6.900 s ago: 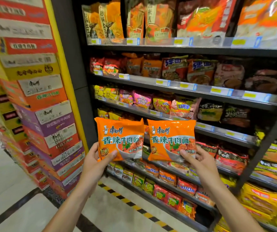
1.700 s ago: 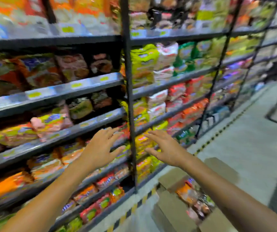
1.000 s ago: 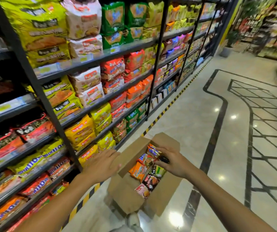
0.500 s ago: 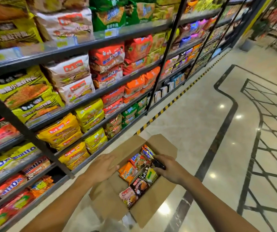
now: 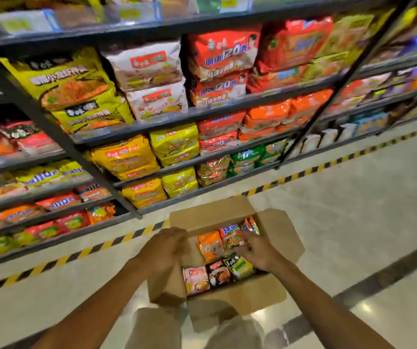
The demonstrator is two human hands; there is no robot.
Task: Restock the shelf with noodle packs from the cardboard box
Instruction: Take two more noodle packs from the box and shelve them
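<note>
the left hand (image 5: 163, 250) is resting curled on the box's (image 5: 281, 238) left edge to steady it; the right hand (image 5: 257, 250) is pinching a noodle pack (image 5: 232, 238) to lift out.

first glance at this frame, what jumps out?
The open cardboard box on the floor at bottom centre, with small mixed-colour noodle packs standing in it. Both hands are at it: the left hand on its left flap, the right hand reaching onto the packs, though blur hides whether it grips one. Behind, the dark shelf fills the upper frame with big yellow, white, red and orange packs.
</note>
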